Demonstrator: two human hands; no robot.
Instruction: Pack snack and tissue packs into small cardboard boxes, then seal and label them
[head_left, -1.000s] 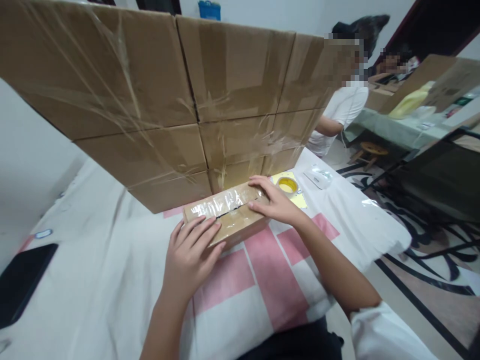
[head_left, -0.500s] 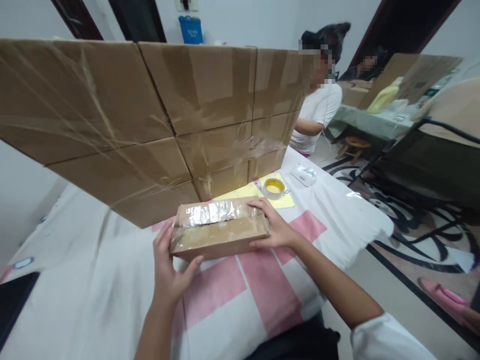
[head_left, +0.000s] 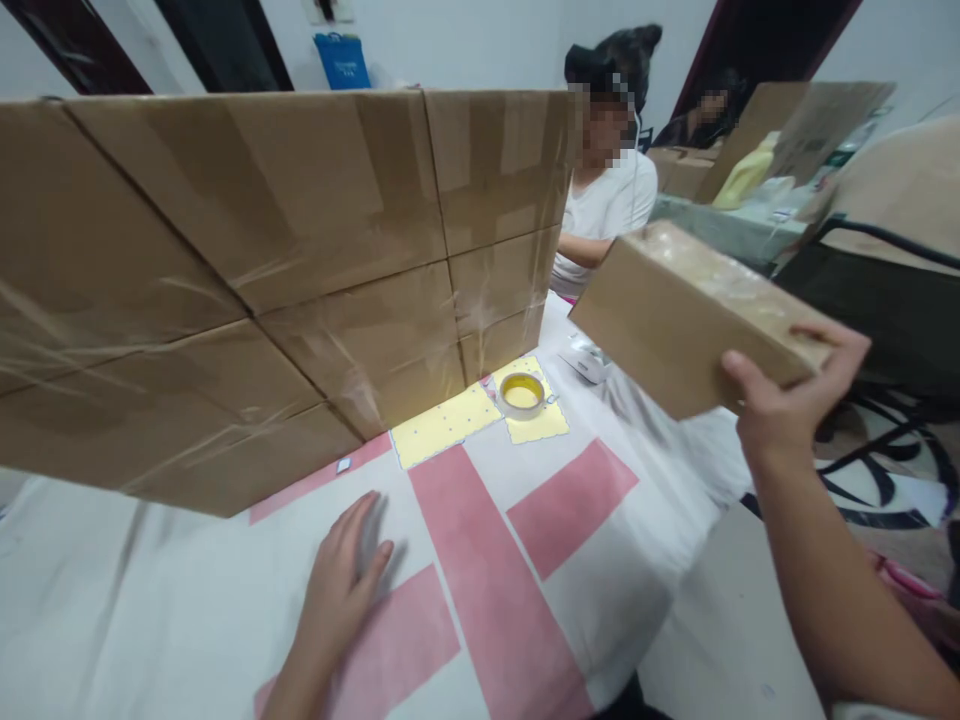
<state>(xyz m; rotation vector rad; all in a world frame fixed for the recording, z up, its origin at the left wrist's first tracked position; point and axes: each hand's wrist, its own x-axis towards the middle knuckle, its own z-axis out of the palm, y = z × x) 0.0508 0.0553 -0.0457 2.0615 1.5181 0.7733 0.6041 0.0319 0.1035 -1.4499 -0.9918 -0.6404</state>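
A taped cardboard box (head_left: 675, 310) is up in the air on the right, tilted, with shiny clear tape along its top. My right hand (head_left: 795, 390) grips its near end, thumb on the side and fingers over the top. Over the white and pink cloth (head_left: 495, 580), my left hand (head_left: 345, 565) is empty, fingers apart and slightly curved. Beyond it rises a wall of stacked cardboard boxes (head_left: 352, 310) bound with clear tape. A roll of tape (head_left: 522, 393) lies on a yellow patterned sheet (head_left: 450, 422) at the foot of the stack.
A white computer mouse (head_left: 586, 362) lies near the far edge of the cloth. Behind the stack is a person in a white shirt (head_left: 611, 205). A dark folding chair (head_left: 862, 270) stands at right, and a blue bin (head_left: 342, 62) is by the wall.
The cardboard box has left the cloth, lifted rightward by my right hand. My left hand has let go of it and stays over the cloth. The view has shifted rightward.
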